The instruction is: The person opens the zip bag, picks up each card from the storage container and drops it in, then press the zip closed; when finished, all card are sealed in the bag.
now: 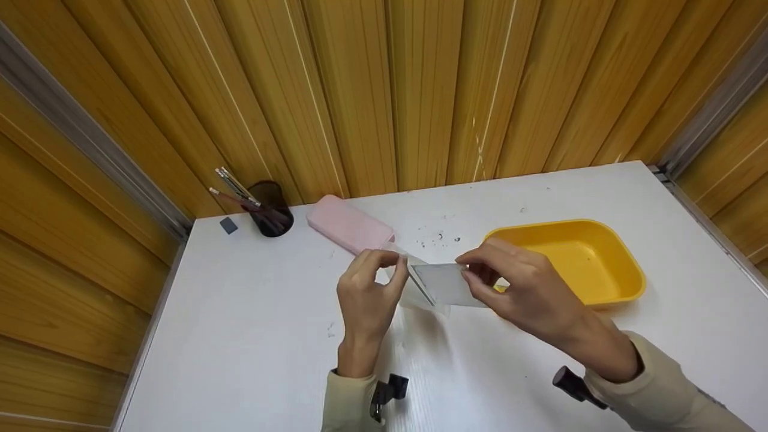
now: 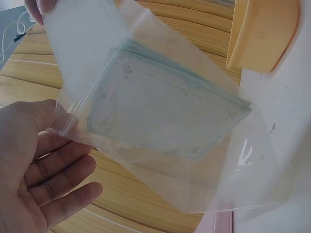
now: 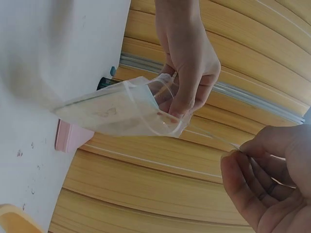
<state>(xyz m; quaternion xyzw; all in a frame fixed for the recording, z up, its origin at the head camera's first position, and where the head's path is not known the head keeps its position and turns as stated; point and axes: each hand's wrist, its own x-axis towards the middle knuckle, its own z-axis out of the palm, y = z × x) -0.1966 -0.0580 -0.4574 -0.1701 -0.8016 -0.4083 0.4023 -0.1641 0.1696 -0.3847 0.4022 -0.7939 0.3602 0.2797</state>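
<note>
My left hand (image 1: 367,294) pinches the mouth edge of a clear zip bag (image 2: 252,179) between thumb and forefinger; its other fingers are spread in the left wrist view. Inside the bag lies a stack of thin, greenish-edged translucent rectangular sheets (image 2: 160,107). Between thumb and forefinger, my right hand (image 1: 528,288) pinches the outer end of a single translucent rectangular sheet (image 1: 447,283). That sheet reaches to the bag's open mouth; whether its near end is inside cannot be told. Both hands hold these above the white table.
A yellow tub (image 1: 636,285) stands on the white table (image 1: 252,348) at the right. A pink case (image 1: 348,222) lies behind the bag. Farther left are a dark pen cup (image 1: 273,210) with pencils and a small grey-blue block (image 1: 228,225). Wood-patterned panels (image 1: 420,90) enclose the table.
</note>
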